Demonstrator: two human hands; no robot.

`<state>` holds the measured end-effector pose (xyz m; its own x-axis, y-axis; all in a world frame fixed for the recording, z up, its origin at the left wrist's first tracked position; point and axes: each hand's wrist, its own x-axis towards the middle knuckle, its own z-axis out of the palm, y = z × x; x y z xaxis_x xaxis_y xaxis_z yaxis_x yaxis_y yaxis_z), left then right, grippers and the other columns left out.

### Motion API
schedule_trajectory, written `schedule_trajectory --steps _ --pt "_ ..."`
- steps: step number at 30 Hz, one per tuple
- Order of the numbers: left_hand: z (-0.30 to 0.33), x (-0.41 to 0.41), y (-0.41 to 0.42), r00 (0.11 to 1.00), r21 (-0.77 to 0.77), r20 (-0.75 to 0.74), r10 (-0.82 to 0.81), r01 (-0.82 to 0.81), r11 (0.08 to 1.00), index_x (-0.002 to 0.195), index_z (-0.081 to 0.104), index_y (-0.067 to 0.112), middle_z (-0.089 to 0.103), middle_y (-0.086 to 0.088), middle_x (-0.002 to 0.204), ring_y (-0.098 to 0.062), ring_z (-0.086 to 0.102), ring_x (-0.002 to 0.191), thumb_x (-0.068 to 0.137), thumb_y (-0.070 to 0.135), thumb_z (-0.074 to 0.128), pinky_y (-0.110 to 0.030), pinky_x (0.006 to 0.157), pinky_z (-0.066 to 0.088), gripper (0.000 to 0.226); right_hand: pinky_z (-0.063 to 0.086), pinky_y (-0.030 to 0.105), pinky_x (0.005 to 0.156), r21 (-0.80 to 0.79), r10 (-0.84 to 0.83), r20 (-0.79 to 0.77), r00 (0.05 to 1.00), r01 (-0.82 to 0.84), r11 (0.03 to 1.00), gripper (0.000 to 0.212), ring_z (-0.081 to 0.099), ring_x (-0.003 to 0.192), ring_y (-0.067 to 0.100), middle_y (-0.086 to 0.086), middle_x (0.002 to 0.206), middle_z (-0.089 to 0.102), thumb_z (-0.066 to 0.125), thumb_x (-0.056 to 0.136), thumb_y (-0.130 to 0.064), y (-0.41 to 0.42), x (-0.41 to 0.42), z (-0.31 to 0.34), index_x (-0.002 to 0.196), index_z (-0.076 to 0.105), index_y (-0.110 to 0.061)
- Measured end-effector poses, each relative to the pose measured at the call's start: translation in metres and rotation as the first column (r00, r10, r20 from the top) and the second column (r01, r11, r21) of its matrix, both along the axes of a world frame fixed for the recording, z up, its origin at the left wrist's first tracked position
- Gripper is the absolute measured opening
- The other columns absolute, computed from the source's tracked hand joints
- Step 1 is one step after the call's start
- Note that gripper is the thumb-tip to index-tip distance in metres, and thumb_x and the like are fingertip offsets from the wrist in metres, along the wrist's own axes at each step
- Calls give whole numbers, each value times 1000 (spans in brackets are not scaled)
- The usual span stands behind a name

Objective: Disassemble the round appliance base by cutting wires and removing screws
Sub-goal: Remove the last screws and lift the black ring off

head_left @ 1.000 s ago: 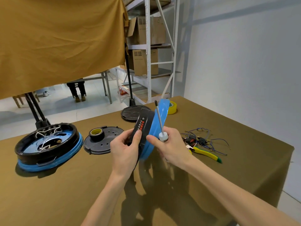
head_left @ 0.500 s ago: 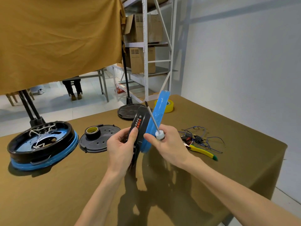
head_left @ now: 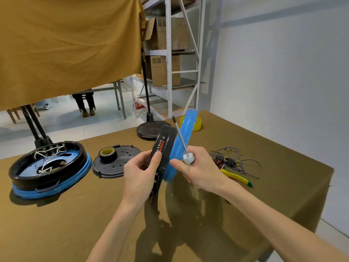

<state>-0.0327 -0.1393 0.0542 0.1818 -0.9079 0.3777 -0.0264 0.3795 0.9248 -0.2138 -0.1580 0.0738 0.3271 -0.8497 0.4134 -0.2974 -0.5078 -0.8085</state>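
Your left hand [head_left: 140, 172] grips the round appliance base [head_left: 171, 148] on edge above the table [head_left: 56, 224], thumb curled over its black rim and fingers wrapped behind. Under your thumb runs a column of red and white Chinese characters on the black band, too small to read. Your right hand [head_left: 200, 170] is closed around the white handle of a screwdriver [head_left: 182, 143], its shaft angled up and left across the blue face of the base, index finger touching that blue edge.

Just beyond your right hand lie cut wires [head_left: 234, 157] and yellow-handled pliers [head_left: 237, 177], close to the table's right edge. A yellow tape roll [head_left: 197, 122] sits at the far edge behind the base, with a black disc [head_left: 149, 129] beside it. To your left, a vented black cover [head_left: 117, 164] carries a dark tape roll [head_left: 107, 153], and a second black-and-blue base [head_left: 49, 167] rests near the left edge. Bare cloth lies open toward you.
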Motion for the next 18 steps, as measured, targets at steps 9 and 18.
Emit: schedule_trajectory --steps 9,18 --pt "24 -3 -7 997 168 -28 68 -62 984 93 78 20 76 -9 85 -31 73 88 93 41 71 -43 78 62 22 44 34 55 -526 -285 -255 924 115 843 9 52 61 17 0 74 56 64 97 -7 -8 8 -5 88 64 -4" --pt "19 -4 -3 999 -16 -35 -12 12 1000 102 78 22 78 -1 89 -19 74 85 98 32 65 -22 68 59 17 42 19 57 -258 -111 -24 994 101 961 17 54 61 8 -12 68 59 67 99 -22 -1 7 10 83 63 -20"
